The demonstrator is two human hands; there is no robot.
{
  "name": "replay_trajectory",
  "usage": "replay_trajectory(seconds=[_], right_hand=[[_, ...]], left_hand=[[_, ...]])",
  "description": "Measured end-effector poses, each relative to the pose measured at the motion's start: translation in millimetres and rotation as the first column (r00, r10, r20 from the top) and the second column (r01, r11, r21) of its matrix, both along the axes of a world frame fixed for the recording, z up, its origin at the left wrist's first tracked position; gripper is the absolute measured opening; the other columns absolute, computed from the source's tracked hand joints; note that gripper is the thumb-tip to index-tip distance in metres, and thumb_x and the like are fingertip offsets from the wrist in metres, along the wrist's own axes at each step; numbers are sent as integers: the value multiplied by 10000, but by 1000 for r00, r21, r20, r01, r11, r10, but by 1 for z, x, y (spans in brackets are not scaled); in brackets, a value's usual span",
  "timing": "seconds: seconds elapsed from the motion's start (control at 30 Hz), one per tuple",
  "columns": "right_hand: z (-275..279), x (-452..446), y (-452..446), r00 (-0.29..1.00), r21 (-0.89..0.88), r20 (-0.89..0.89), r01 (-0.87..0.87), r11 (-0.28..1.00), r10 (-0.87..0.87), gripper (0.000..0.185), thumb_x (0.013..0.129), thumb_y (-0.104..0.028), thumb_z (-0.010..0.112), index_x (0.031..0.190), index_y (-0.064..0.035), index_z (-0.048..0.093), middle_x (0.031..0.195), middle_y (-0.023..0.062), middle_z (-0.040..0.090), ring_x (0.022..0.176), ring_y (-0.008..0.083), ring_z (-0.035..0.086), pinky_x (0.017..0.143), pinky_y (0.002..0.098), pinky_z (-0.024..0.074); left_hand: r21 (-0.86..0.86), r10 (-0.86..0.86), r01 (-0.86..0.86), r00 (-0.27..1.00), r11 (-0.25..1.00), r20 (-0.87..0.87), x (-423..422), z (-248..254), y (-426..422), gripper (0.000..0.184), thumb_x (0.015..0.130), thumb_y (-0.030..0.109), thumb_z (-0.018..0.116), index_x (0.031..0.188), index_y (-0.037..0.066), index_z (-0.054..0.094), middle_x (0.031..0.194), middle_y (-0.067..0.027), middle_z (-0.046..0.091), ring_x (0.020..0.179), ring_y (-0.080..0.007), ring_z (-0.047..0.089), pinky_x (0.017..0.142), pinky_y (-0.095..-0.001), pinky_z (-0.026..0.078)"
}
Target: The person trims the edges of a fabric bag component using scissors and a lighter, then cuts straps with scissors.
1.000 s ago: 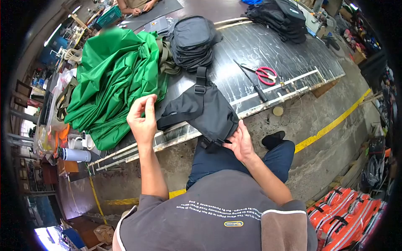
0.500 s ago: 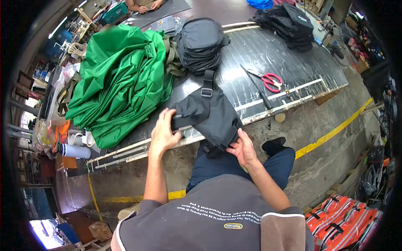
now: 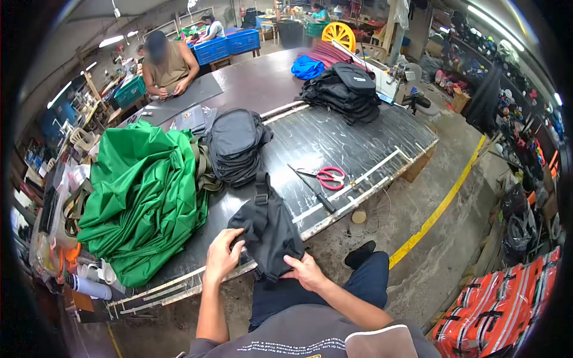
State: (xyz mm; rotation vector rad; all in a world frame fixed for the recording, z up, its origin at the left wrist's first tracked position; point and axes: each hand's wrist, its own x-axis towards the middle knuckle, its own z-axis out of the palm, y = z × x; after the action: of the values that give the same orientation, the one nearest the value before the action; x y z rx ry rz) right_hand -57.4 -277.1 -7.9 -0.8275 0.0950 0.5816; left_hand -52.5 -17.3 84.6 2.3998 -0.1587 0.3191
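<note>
A small black fabric bag (image 3: 271, 230) with a webbing strap and a plastic buckle (image 3: 261, 199) lies at the near edge of the table, partly hanging over it toward my lap. My left hand (image 3: 223, 255) has its fingers curled at the bag's left side. My right hand (image 3: 305, 271) grips the lower right corner, thumb on top and fingers underneath. Just beyond the bag stands a stack of black bags (image 3: 236, 143). A heap of green fabric (image 3: 143, 197) covers the table to the left.
Red-handled scissors (image 3: 330, 178) and a black-handled tool (image 3: 325, 201) lie on the table (image 3: 358, 149) to the right. More black bags (image 3: 343, 89) are piled farther back. A person (image 3: 170, 65) works across the table. Orange bags with reflective strips (image 3: 498, 298) sit at lower right.
My view has tilted up, bringing the far room and the person across the table into sight. Both hands stay at the black bag, my right hand gripping its corner.
</note>
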Motion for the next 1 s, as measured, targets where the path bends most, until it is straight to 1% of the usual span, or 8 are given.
replay_trajectory(seconds=[0.1,0.17,0.23,0.3,0.5,0.73,0.93,1.0], right_hand=[[-6,7,-15,992,-96,100,92,991,-82,322,1022,-108,670,1341,-98,624,1268,71,710,1111,246,721,829,436,644],[35,17,-28,976,-9,110,192,981,-190,358,1021,-83,652,1376,-96,604,1303,78,698,1133,260,714,862,447,636],[68,34,-46,938,135,196,264,955,-287,428,1026,-50,611,1448,-99,554,1377,92,660,1216,276,676,974,474,594],[87,55,-64,854,235,324,344,909,-407,512,1029,-14,565,1526,-88,470,1464,104,600,1335,294,595,1120,489,496],[172,142,-121,442,162,589,755,635,-677,363,1018,-77,664,1350,57,606,1301,128,681,1096,224,690,995,380,556],[287,322,-210,-73,168,919,962,217,-389,427,1013,-186,688,1342,79,627,1307,139,703,1163,221,662,1044,355,484],[354,488,-265,-271,318,913,941,-115,304,379,969,-247,661,1282,-35,672,974,154,703,881,257,668,784,367,505],[362,509,-240,-183,269,902,947,-178,390,470,947,-75,608,1414,-31,610,1325,270,668,1276,423,616,1078,413,471]], left_hand=[[-252,66,-24,985,967,158,1,-2,-30,439,923,34,662,1361,4,641,1368,-188,651,1301,-319,611,1094,-380,465],[-266,133,-50,944,963,303,0,1,-55,615,916,27,662,1512,29,510,1556,-177,499,1458,-329,468,1178,-400,395],[-491,165,-49,967,870,195,-1,-6,-72,870,881,49,694,1648,83,284,1705,-156,236,1560,-324,295,1240,-499,311],[-491,223,-95,952,866,208,6,-14,-81,860,889,107,734,1632,47,306,1658,-211,311,1536,-369,330,1225,-470,327],[-262,28,-11,998,965,61,28,-63,-99,722,900,103,712,1558,17,428,1508,-262,486,1448,-392,445,1211,-487,335],[223,-10,26,997,975,-70,47,-78,-130,696,915,295,732,1524,62,488,1566,-297,406,1463,-515,341,1222,-595,246],[324,44,6,988,946,-145,60,-80,-137,694,905,418,709,1504,115,536,1586,-269,382,1478,-496,325,1187,-623,241],[339,55,5,984,941,-168,64,-82,-138,685,900,423,703,1494,118,548,1581,-269,387,1474,-495,329,1182,-622,243]])
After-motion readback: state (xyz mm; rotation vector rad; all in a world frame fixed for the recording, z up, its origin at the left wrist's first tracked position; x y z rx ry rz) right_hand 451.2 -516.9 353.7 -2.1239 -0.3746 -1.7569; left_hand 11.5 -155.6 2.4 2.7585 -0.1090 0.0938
